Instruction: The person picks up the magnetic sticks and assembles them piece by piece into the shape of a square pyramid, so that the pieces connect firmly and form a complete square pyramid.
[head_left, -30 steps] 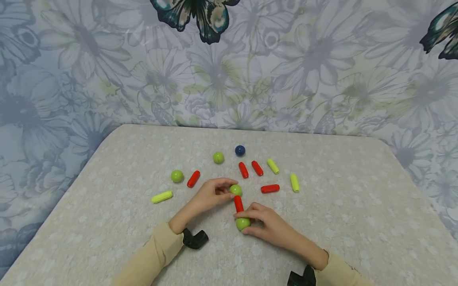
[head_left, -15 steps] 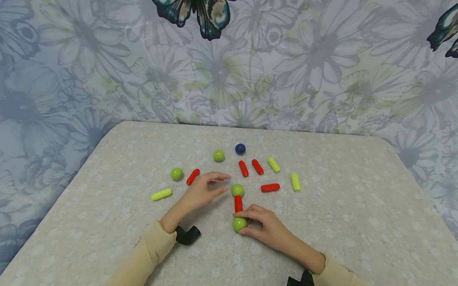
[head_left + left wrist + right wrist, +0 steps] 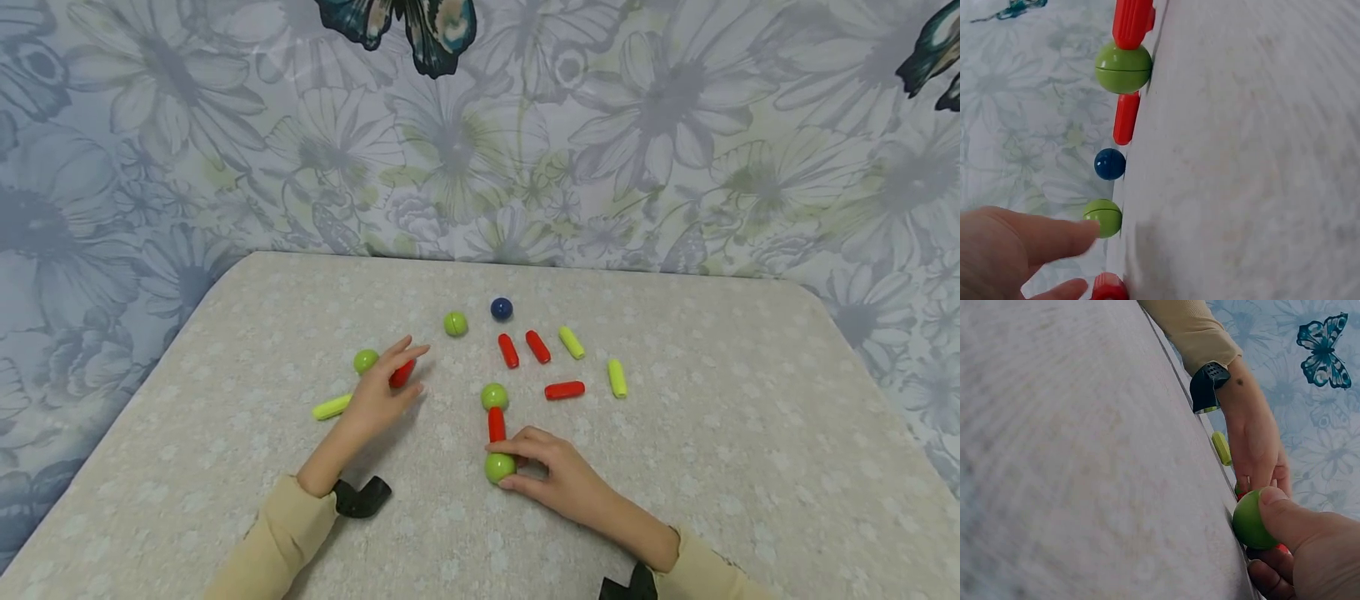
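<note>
My right hand pinches a green ball between thumb and fingers on the table. A red rod joins that ball in line with another green ball farther from me. Over on the left, my left hand is spread with fingers apart around a loose red rod, partly hidden behind it. In the left wrist view, the thumb overlaps a distant green ball, and the end of the red rod shows below. A green ball and a yellow-green rod lie beside the left hand.
Toward the back lie a green ball and a dark blue ball. Right of centre are several loose rods, among them a red rod and a yellow-green rod. A patterned wall stands behind the table.
My left hand has let go of the far green ball and moved left to the loose red rod. The right hand keeps its pinch on the near ball.
</note>
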Demonstrator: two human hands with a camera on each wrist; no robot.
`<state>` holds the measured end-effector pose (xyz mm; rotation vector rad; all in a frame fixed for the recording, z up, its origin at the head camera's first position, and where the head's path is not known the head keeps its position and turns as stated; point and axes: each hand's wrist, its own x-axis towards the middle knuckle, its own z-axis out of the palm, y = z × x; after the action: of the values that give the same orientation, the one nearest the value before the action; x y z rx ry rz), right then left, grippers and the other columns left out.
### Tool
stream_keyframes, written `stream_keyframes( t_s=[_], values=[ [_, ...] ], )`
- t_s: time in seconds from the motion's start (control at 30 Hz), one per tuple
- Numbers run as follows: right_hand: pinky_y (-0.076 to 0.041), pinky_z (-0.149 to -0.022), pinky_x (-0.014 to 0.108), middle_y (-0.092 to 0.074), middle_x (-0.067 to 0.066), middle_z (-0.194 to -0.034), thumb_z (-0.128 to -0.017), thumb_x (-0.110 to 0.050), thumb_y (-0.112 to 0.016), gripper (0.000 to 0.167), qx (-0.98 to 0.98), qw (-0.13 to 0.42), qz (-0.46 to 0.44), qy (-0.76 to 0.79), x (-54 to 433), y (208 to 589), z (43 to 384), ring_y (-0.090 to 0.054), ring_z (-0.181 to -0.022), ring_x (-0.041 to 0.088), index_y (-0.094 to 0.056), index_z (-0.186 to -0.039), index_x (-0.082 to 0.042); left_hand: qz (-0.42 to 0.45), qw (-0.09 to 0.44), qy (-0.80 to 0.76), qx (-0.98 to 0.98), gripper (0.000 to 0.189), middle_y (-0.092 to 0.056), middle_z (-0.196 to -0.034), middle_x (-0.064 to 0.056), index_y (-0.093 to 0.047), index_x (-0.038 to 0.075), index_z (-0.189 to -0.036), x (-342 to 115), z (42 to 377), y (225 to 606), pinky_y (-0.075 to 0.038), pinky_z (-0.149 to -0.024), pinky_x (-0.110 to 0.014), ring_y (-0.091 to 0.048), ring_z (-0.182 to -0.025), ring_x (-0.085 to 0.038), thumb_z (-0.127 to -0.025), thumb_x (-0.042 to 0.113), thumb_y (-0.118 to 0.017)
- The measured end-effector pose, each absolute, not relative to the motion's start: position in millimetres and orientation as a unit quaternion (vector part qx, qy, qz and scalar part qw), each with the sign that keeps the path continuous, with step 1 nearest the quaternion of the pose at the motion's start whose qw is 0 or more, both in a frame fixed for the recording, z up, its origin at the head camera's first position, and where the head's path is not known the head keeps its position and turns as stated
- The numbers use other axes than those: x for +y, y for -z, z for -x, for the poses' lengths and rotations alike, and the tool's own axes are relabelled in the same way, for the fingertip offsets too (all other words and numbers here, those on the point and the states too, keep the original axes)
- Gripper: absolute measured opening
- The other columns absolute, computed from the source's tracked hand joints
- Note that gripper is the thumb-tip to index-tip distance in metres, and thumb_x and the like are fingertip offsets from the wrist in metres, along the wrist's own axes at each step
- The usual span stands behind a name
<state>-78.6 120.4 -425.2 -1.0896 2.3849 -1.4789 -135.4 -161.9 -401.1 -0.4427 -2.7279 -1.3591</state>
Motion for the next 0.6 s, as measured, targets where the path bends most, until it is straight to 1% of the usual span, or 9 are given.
stream_keyframes(
  t_s=[0.1,0.13,0.23,0.33,0.43,0.6],
  values=[
    [-0.048,-0.074,0.026,-0.057,-0.01,-0.099,-0.083,-0.022,-0.072,0.041,0.791,0.067,0.361,0.49,121,424,78,-0.055,-0.085,0.008,-0.064,-0.122,-0.013,0.143,0.038,0.435,-0.888,0.052,-0.036,-0.141,-0.022,-0.052,0.002,-0.132,-164,136,405,-0.03,-0.1,-0.051,-0.033,-0.129,-0.038,-0.083,-0.009,-0.063],
    [-0.048,-0.074,0.026,-0.057,-0.01,-0.099,-0.083,-0.021,-0.072,0.041,0.79,0.067,0.361,0.49,121,424,78,-0.055,-0.085,0.008,-0.064,-0.122,-0.013,0.145,0.041,0.436,-0.887,0.051,-0.039,-0.14,-0.022,-0.053,0.002,-0.131,-164,136,407,-0.031,-0.1,-0.05,-0.035,-0.128,-0.037,-0.083,-0.01,-0.062],
    [-0.048,-0.074,0.026,-0.057,-0.01,-0.099,-0.082,-0.02,-0.073,0.041,0.791,0.067,0.361,0.489,120,424,78,-0.055,-0.085,0.008,-0.064,-0.121,-0.013,0.141,0.042,0.457,-0.877,0.048,-0.047,-0.134,-0.021,-0.054,-0.001,-0.129,-164,137,412,-0.038,-0.095,-0.046,-0.043,-0.122,-0.035,-0.083,-0.013,-0.06],
    [-0.048,-0.074,0.026,-0.057,-0.01,-0.099,-0.082,-0.019,-0.073,0.041,0.792,0.067,0.36,0.489,120,424,78,-0.055,-0.085,0.009,-0.064,-0.121,-0.013,0.126,0.037,0.487,-0.864,0.044,-0.054,-0.125,-0.02,-0.057,-0.003,-0.125,-164,137,414,-0.046,-0.087,-0.041,-0.051,-0.113,-0.033,-0.083,-0.014,-0.061],
    [-0.048,-0.074,0.026,-0.057,-0.01,-0.099,-0.082,-0.021,-0.073,0.041,0.794,0.071,0.355,0.488,120,424,78,-0.055,-0.085,0.009,-0.064,-0.121,-0.013,0.11,0.035,0.503,-0.857,0.037,-0.059,-0.117,-0.018,-0.06,-0.003,-0.119,-163,136,414,-0.048,-0.084,-0.037,-0.056,-0.106,-0.03,-0.083,-0.011,-0.063],
    [-0.048,-0.075,0.026,-0.057,-0.01,-0.1,-0.082,-0.022,-0.072,0.041,0.798,0.075,0.349,0.486,120,423,79,-0.054,-0.085,0.009,-0.064,-0.121,-0.015,0.111,0.027,0.504,-0.856,0.027,-0.065,-0.107,-0.01,-0.067,0.002,-0.112,-161,138,414,-0.05,-0.078,-0.033,-0.061,-0.094,-0.022,-0.085,0.001,-0.067]
  ],
)
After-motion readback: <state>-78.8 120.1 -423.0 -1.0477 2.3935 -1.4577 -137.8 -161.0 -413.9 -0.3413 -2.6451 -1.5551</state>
